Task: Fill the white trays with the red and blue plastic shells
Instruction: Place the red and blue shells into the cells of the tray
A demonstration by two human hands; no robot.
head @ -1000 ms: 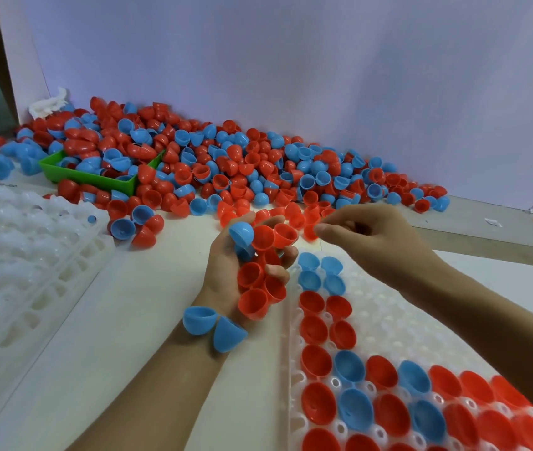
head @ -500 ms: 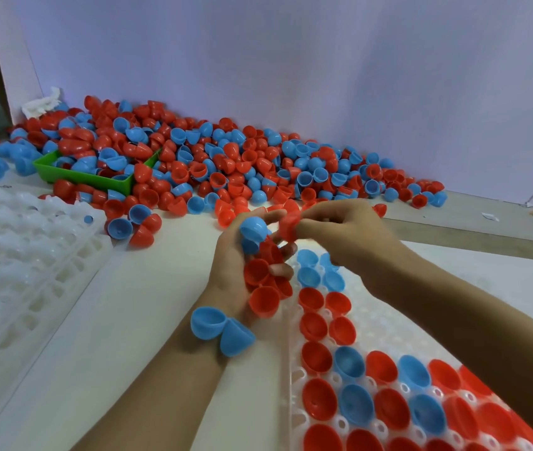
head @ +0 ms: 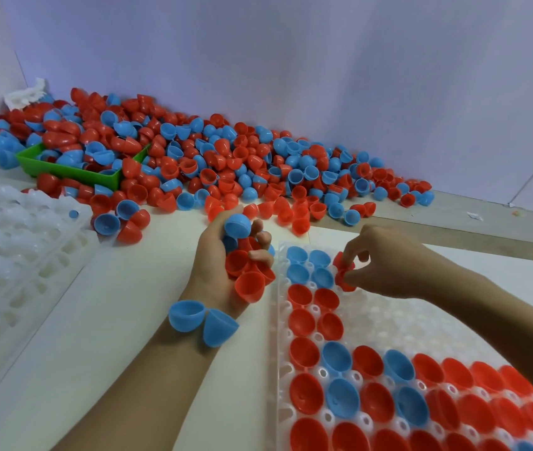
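Note:
My left hand grips a handful of shells, mostly red with one blue on top, just left of the white tray. My right hand pinches a red shell low over the tray's far rows, beside the blue shells seated there. The tray's left columns and near rows hold red and blue shells, open side up. A big heap of loose red and blue shells lies along the wall behind.
Two blue shells lie by my left wrist. A green bin with shells sits at the back left. A stack of white trays stands on the left. A lilac wall closes the back.
My right hand took a red shell from the handful in my left hand and carried it right and down to the tray. My left hand has hardly moved.

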